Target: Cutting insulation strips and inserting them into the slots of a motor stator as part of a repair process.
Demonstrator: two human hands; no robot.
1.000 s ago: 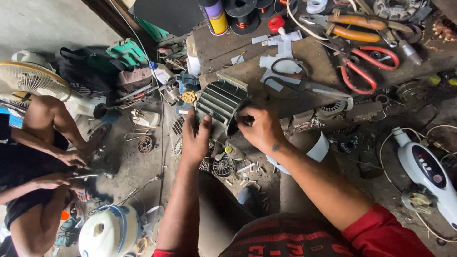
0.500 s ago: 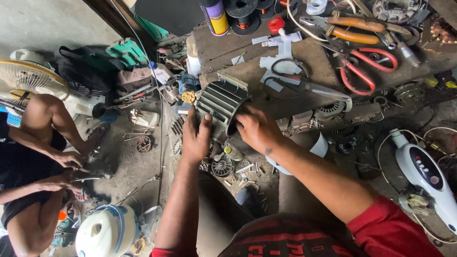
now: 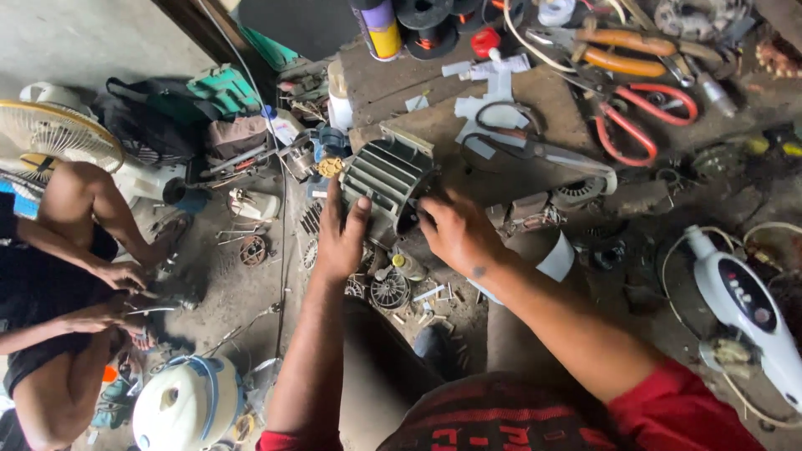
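finned grey motor housing [image 3: 386, 182] is held at the near left corner of the table [image 3: 518, 108], left hand [image 3: 341, 238] laid open against its side, right hand [image 3: 455, 232] closed over its end; housing judged unopened, disassembly pending.

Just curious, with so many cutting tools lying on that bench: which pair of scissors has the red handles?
The red-handled scissors lie at the bench's right side, handles pointing right. The black-handled scissors lie left of them, nearer the right hand, and the orange-handled pliers lie above.
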